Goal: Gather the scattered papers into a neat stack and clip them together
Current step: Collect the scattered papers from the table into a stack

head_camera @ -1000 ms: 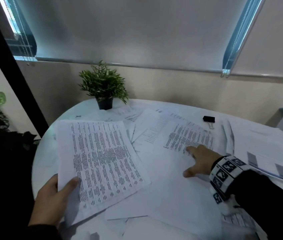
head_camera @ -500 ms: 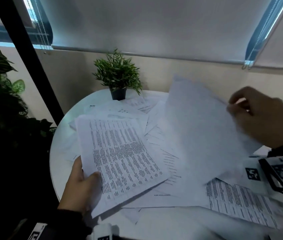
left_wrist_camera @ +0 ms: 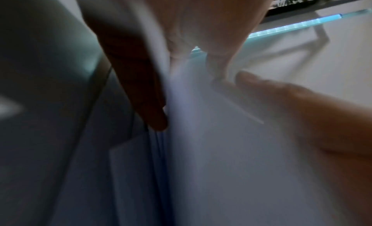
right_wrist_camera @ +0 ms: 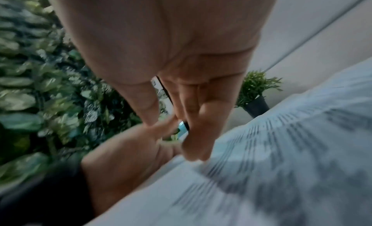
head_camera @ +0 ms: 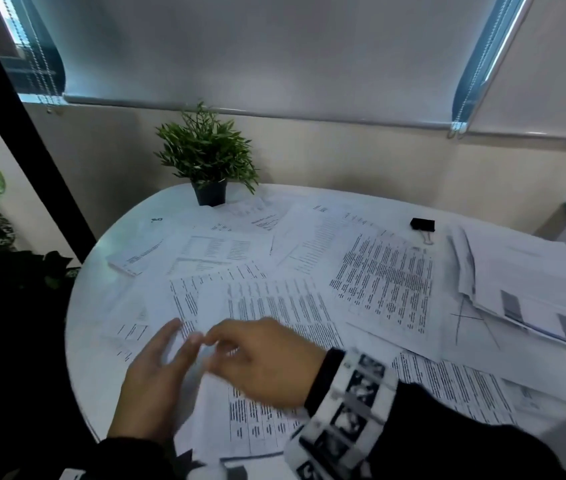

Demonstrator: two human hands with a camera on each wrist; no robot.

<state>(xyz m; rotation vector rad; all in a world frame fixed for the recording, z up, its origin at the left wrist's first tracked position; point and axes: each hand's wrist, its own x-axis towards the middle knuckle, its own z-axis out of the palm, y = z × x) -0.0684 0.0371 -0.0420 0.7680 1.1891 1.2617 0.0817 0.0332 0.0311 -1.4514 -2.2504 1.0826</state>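
A round white table (head_camera: 91,327) carries loose white printed paper sheets (head_camera: 383,282) scattered and overlapping across most of its top; a small green plant in a black pot (head_camera: 209,174) stands near the far edge; a black binder clip (head_camera: 422,226) lies far right; an uneven paper pile (head_camera: 531,292) sits at the right edge.

Blurred white papers (left_wrist_camera: 231,166) run edge-on between the left hand's fingers (left_wrist_camera: 145,86) and thumb (left_wrist_camera: 302,111).
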